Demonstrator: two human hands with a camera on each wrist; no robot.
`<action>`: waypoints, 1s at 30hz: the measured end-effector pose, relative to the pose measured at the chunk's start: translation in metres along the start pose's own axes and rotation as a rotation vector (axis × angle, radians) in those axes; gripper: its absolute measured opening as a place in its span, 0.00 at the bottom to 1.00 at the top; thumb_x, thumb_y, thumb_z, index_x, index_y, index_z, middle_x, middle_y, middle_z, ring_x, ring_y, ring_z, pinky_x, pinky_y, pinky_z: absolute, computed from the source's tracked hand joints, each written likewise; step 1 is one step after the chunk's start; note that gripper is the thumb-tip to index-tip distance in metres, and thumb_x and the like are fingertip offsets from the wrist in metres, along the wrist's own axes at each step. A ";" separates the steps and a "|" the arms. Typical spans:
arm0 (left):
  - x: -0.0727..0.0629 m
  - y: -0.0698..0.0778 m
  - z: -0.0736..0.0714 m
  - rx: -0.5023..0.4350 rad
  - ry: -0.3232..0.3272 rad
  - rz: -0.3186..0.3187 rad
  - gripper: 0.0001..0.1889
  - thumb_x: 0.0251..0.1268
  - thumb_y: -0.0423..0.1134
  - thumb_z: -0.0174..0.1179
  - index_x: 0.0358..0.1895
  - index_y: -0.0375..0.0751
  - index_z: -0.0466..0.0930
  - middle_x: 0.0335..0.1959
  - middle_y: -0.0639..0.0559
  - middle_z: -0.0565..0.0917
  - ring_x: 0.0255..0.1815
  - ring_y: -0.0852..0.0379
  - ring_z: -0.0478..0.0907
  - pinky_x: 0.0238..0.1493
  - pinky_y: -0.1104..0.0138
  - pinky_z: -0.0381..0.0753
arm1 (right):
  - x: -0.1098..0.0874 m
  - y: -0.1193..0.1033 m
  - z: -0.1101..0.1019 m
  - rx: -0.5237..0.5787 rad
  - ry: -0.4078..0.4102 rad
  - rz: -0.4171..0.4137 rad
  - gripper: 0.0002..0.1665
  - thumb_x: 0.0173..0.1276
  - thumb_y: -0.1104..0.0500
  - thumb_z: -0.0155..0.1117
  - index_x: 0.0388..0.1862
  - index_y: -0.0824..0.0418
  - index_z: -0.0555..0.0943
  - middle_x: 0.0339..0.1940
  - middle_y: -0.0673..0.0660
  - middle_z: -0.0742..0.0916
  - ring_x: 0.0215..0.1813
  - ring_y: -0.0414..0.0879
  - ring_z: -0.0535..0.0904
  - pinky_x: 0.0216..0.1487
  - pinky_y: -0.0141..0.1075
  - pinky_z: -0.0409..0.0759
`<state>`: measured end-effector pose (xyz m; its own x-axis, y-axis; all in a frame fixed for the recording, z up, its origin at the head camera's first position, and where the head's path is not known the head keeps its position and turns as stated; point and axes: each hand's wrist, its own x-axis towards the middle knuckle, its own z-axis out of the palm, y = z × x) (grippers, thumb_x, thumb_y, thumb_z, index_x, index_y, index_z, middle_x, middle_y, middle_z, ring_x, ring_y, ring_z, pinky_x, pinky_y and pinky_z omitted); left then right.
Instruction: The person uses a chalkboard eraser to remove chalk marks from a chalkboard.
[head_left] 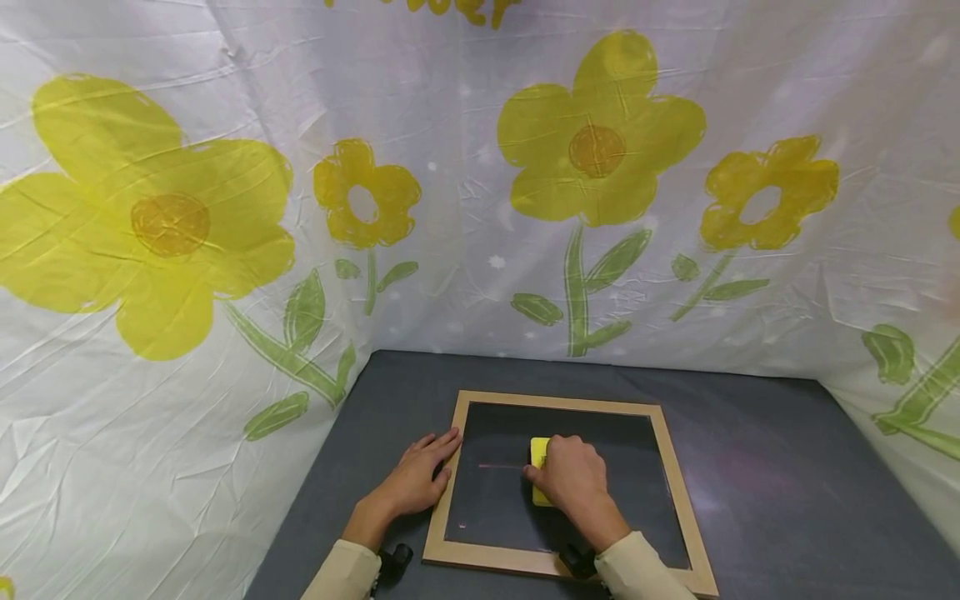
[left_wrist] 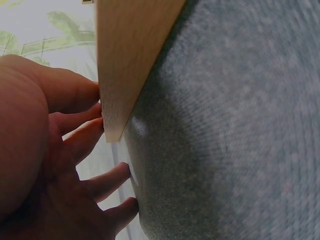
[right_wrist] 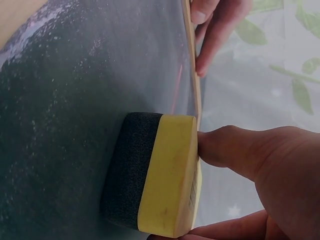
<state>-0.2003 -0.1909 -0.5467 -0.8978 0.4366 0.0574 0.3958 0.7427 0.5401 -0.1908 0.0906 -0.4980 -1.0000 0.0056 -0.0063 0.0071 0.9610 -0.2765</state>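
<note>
A small chalkboard (head_left: pixel 495 517) in a light wooden frame lies on the dark tabletop. My right hand (head_left: pixel 577 479) grips a chalkboard eraser (right_wrist: pixel 167 175), yellow on its back with a dark foam pad, and holds the pad against the board near its middle. Thin and pinkish, a chalk line (head_left: pixel 498 466) runs left from the eraser. At the frame's left side, my left hand (head_left: pixel 416 473) has its fingers extended, with thumb and fingertips at the wooden edge (left_wrist: pixel 125 65). The right hand's far fingers are mostly hidden behind the eraser in the right wrist view.
A small pinkish mark (head_left: pixel 462 526) shows at the board's lower left. Dark grey cloth covers the table (head_left: pixel 780 483) around the frame. White fabric (head_left: pixel 450 292) printed with yellow flowers hangs behind and along both sides. Each wrist wears a black camera.
</note>
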 end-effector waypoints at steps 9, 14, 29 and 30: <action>0.000 -0.012 0.007 0.000 0.055 0.084 0.30 0.82 0.34 0.57 0.83 0.36 0.69 0.86 0.41 0.68 0.82 0.22 0.65 0.79 0.26 0.60 | 0.001 -0.004 0.003 -0.009 0.004 -0.010 0.32 0.62 0.35 0.83 0.39 0.64 0.88 0.28 0.57 0.85 0.28 0.51 0.81 0.29 0.48 0.85; 0.000 -0.002 0.001 -0.014 0.007 0.017 0.30 0.80 0.31 0.59 0.82 0.33 0.70 0.86 0.38 0.68 0.83 0.22 0.63 0.80 0.25 0.57 | 0.001 -0.007 0.004 -0.017 0.000 -0.017 0.32 0.61 0.35 0.83 0.39 0.63 0.88 0.27 0.57 0.84 0.28 0.50 0.81 0.28 0.47 0.84; 0.000 -0.009 0.003 -0.025 0.040 0.081 0.30 0.81 0.33 0.58 0.83 0.35 0.69 0.86 0.40 0.68 0.82 0.22 0.64 0.79 0.25 0.58 | 0.000 -0.018 0.005 -0.027 0.012 -0.050 0.31 0.63 0.36 0.83 0.36 0.64 0.87 0.25 0.56 0.82 0.25 0.48 0.77 0.27 0.44 0.83; 0.000 -0.009 0.003 -0.028 0.044 0.086 0.30 0.81 0.34 0.58 0.83 0.35 0.69 0.86 0.40 0.68 0.82 0.21 0.64 0.79 0.25 0.58 | 0.000 -0.018 0.005 -0.028 0.014 -0.054 0.31 0.63 0.36 0.83 0.35 0.64 0.87 0.25 0.56 0.82 0.25 0.48 0.77 0.27 0.44 0.83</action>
<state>-0.2033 -0.1963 -0.5546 -0.8685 0.4753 0.1408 0.4668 0.6885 0.5550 -0.1910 0.0715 -0.4977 -0.9988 -0.0432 0.0212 -0.0471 0.9672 -0.2495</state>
